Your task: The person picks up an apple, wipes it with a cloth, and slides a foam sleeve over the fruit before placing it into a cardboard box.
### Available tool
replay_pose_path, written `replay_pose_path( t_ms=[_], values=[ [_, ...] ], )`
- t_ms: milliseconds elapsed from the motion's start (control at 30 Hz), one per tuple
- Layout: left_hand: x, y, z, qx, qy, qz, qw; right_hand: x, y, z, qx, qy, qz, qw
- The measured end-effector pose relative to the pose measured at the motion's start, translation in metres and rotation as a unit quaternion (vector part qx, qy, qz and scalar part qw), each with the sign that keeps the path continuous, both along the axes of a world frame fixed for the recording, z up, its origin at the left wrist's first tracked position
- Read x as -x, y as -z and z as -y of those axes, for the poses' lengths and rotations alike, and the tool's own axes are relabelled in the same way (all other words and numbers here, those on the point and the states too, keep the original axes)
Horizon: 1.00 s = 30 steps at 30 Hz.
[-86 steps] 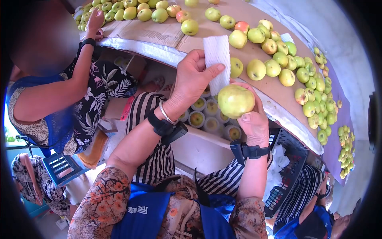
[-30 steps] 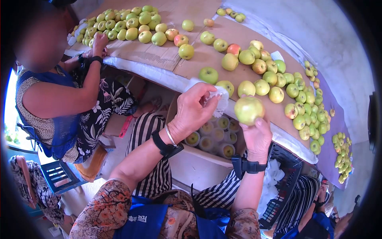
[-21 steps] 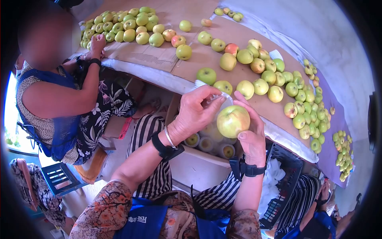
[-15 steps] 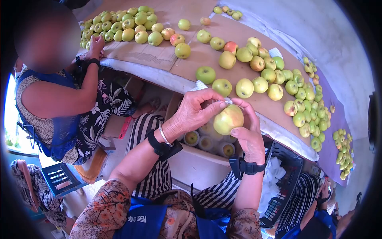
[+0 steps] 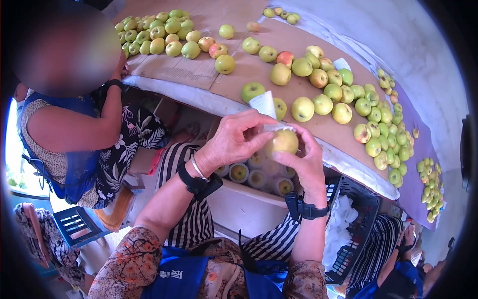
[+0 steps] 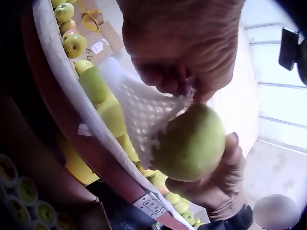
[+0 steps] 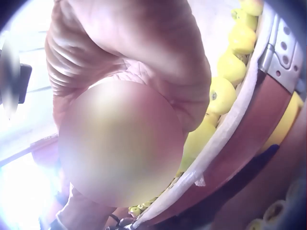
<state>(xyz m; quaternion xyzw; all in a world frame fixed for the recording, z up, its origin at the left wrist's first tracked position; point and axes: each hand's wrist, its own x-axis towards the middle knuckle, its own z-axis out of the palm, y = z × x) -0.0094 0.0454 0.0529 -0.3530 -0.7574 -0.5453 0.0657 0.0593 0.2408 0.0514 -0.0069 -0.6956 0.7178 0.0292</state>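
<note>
A yellow-green apple (image 5: 282, 142) is gripped by the right hand (image 5: 309, 162), its thumb in front and fingers behind. The left hand (image 5: 233, 141) pinches the gathered edge of a white foam net (image 5: 264, 105) between thumb and fingers, right against the apple's upper side. In the left wrist view, the net (image 6: 144, 111) stretches from the left hand (image 6: 184, 45) and touches the apple (image 6: 192, 143), whose lower side rests in the right hand (image 6: 216, 189). The right wrist view shows the right hand (image 7: 136, 52) curled above a blurred round shape.
Loose apples (image 5: 302, 109) lie on the cardboard-covered table (image 5: 199, 74). Below its edge, a box holds netted apples (image 5: 239, 172). A black crate (image 5: 366, 209) with white nets stands at the right. Another person's arm (image 5: 102, 124) reaches to the table at the left.
The right hand has brought the apple left, from apart from the left hand to against it and the net edge. The net's free part now shows more above the left hand.
</note>
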Motion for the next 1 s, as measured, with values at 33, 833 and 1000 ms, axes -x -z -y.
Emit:
replay_pose_path(
  t_ms=[33, 833, 1000],
  values=[
    [0.001, 0.001, -0.001, -0.007, -0.015, -0.013, 1.000, 0.000, 0.000, -0.002, 0.019, 0.013, 0.007, 1.000],
    [-0.019, 0.015, -0.014, -0.038, -0.082, -0.013, 0.996, 0.005, 0.014, 0.006, 0.037, 0.107, -0.069, 0.991],
    [-0.019, 0.014, -0.017, -0.004, -0.095, -0.083, 0.992, 0.005, 0.013, 0.014, 0.080, 0.140, -0.085, 0.983]
  ],
)
